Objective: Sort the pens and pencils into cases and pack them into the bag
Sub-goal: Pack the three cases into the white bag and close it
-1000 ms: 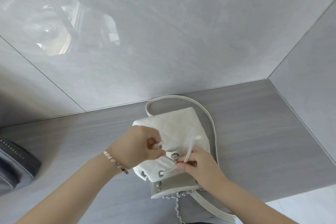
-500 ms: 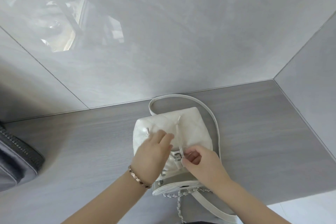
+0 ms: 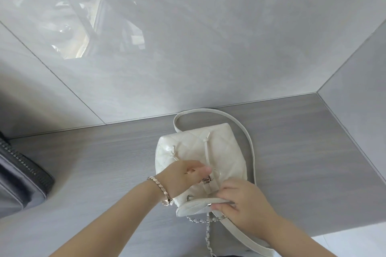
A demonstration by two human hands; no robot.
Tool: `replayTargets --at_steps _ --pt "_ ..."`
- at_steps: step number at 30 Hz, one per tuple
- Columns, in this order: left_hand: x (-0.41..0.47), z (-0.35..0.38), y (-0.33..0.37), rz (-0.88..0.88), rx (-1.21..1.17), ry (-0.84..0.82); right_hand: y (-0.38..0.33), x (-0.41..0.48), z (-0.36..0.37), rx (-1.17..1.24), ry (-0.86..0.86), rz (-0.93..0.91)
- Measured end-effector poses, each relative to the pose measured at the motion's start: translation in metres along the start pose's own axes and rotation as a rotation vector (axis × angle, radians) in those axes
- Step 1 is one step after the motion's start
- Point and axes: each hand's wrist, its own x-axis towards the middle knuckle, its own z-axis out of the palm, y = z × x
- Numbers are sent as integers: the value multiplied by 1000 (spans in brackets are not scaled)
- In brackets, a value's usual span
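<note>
A small white quilted bag (image 3: 219, 148) lies on the grey wooden counter (image 3: 104, 162), its white strap (image 3: 246, 131) looped behind it and a silver chain (image 3: 207, 233) hanging off the front. My left hand (image 3: 183, 175), with a bracelet at the wrist, rests on the bag's left side with its fingertips by the metal clasp (image 3: 206, 180). My right hand (image 3: 244, 202) pinches the edge of the bag's flap (image 3: 194, 207) at the front. Two thin white drawstrings lie loose across the bag's body. No pens, pencils or cases show.
A dark grey zipped bag (image 3: 18, 179) sits at the counter's left edge. Glossy grey wall tiles (image 3: 188, 48) rise right behind the counter, and another wall (image 3: 359, 81) closes the right side. A pale floor shows at the bottom right.
Both hands have let go of the drawstrings, which now lie on the bag. My right hand dropped to the flap's edge; my left hand settled beside the clasp.
</note>
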Motion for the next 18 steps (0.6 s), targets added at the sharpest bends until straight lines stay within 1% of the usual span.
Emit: replayTargets --at_steps 1,2,4,6,8,11,13,15,18 --pt "-2 -1 2 5 -37 -17 -1 5 -4 -11 103 -47" --pt "-3 -2 3 8 -65 -26 -2 11 -7 -21 172 -80" --pt "-4 -4 3 19 -73 -46 -2 24 -13 -59 191 -117" --pt "-3 -3 1 36 5 -39 2 35 -15 -89 153 -101" --pt "0 -1 -2 33 66 -3 7 44 -15 -78 113 -10" --pt "7 1 -6 15 130 39 14 49 -7 131 63 158" --pt "12 1 -7 -3 173 50 18 48 -3 236 42 226" --pt "17 2 -6 -6 202 61 21 51 -1 326 81 298" --pt "24 5 0 -10 206 112 25 59 -1 409 237 434"
